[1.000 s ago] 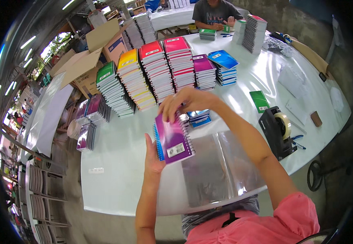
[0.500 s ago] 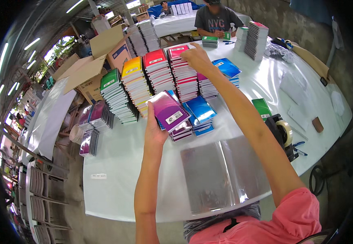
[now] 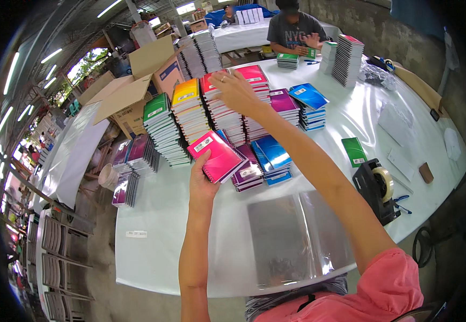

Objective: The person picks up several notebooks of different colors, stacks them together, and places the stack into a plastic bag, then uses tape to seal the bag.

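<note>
My left hand [image 3: 203, 180] is closed around a small batch of spiral notebooks, with a pink notebook [image 3: 217, 156] uppermost and tilted. My right hand [image 3: 239, 94] reaches across to the top of the red notebook stack [image 3: 223, 110]; its fingers are a little blurred and look apart. Whether they touch the top red cover I cannot tell. Beside that stack stand a yellow stack [image 3: 185, 92], a green stack [image 3: 156, 107] and a pink-red stack [image 3: 254, 75]. Lower piles of purple notebooks [image 3: 248, 173] and blue notebooks [image 3: 271, 154] sit just beyond my left hand.
Clear plastic sheets [image 3: 278, 236] lie at the near edge. A tape dispenser [image 3: 375, 190] and a green notebook [image 3: 353, 151] are at the right. Open cardboard boxes [image 3: 125, 110] stand at the far left. Across the table a person [image 3: 295, 35] handles green notebooks.
A pink notebook now tops the batch in my left hand, where a purple one was. My right hand has moved left from the pink-red stack to the red stack. The view has shifted slightly.
</note>
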Demonstrator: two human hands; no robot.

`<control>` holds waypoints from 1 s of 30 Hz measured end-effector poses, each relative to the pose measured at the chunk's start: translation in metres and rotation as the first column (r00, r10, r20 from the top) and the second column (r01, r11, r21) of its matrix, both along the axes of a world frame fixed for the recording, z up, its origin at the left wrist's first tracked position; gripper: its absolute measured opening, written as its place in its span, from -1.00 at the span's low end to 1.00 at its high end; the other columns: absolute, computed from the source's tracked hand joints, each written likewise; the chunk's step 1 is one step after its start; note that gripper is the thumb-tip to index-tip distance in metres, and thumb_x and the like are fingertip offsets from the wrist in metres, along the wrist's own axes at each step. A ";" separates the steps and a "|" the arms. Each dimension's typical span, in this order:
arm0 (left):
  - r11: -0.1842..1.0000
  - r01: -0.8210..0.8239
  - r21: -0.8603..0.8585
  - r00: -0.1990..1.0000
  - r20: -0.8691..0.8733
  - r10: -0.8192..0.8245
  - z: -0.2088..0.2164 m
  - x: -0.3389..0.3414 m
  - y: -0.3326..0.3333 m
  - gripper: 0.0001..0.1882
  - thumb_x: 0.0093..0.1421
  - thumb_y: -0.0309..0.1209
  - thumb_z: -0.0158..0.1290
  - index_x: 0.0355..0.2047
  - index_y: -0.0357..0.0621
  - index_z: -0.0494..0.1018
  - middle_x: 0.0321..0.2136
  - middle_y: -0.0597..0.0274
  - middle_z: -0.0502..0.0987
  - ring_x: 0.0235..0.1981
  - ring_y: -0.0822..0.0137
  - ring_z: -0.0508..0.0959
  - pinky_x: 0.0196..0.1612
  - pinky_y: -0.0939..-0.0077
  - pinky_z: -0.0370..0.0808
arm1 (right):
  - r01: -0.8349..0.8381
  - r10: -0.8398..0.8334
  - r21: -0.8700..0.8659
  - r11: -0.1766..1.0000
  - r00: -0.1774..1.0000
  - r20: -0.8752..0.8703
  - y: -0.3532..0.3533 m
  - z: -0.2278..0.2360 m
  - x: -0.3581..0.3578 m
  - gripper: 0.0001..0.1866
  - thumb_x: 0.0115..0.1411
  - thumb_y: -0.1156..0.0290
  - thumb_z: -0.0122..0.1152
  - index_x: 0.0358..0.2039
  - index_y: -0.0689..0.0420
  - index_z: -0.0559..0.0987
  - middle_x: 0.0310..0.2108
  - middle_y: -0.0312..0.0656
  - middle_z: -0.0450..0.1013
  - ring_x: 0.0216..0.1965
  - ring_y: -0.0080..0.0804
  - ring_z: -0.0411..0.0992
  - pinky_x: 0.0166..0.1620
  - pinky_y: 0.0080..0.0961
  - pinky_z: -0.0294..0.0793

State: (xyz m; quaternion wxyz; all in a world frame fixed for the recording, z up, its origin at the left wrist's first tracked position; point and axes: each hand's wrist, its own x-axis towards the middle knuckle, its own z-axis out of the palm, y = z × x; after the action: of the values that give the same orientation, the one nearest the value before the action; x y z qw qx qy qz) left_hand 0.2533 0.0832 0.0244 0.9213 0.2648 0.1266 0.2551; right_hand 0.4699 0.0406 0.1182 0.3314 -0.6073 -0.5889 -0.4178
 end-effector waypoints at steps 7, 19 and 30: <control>0.998 -0.013 -0.058 1.000 -0.008 0.012 0.004 -0.004 0.009 -0.53 0.14 -0.15 0.17 -0.01 -0.08 0.38 -0.08 0.20 0.52 -0.09 0.21 0.54 0.01 0.16 0.48 | 0.002 -0.016 -0.220 0.975 0.998 -0.062 -0.007 0.009 0.017 -0.77 0.06 0.49 0.14 -0.23 0.11 0.57 -0.30 -0.18 0.57 -0.18 -0.20 0.48 0.15 -0.20 0.24; 0.992 -0.043 0.120 0.998 -0.048 0.049 -0.005 -0.029 0.023 -0.49 0.16 -0.15 0.13 0.03 -0.15 0.33 -0.07 0.08 0.50 -0.07 0.14 0.53 0.04 0.13 0.47 | -0.170 0.171 -0.043 0.984 0.985 0.021 0.043 -0.001 -0.055 -0.76 0.04 0.24 0.24 -0.35 0.12 0.58 -0.32 -0.12 0.52 -0.20 -0.19 0.44 -0.03 -0.22 0.29; 0.998 -0.029 0.062 0.998 0.051 0.026 -0.018 -0.058 0.045 -0.40 0.23 0.09 -0.07 0.09 -0.09 0.30 0.00 0.11 0.46 0.00 0.14 0.49 0.06 0.06 0.44 | -0.359 0.364 0.129 0.924 0.931 -0.021 0.044 0.026 -0.067 -0.92 0.02 0.50 0.23 -0.43 0.07 0.64 -0.43 -0.26 0.57 -0.31 -0.42 0.49 0.02 -0.34 0.30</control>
State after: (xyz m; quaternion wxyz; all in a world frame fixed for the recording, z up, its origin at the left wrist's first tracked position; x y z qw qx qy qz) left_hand 0.1951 0.1282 0.0066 0.9118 0.2852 0.0990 0.2784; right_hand 0.4031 0.0843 0.1442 0.4526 -0.4757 -0.6563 -0.3716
